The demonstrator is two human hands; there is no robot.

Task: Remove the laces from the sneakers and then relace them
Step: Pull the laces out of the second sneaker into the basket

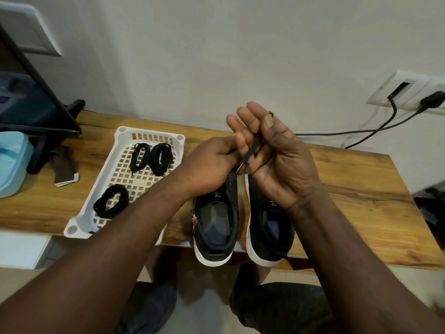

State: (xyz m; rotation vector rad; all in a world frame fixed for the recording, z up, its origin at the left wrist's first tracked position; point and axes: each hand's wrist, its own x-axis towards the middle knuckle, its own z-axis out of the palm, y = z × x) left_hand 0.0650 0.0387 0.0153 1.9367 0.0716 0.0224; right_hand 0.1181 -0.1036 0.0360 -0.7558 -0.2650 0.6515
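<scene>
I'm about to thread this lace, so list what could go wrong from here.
Both sneakers overhang the table edge at the heel, so a hard tug could drop one. The lace bunched in the right hand may twist or snag while threading.

Wooden table (361,189) with white basket (123,129), black sneakers (214,222), cloth (63,167)

Likely a home room: wooden table (356,189) against a painted wall (216,56), socket panel (407,90) with a plug (432,98) in
</scene>
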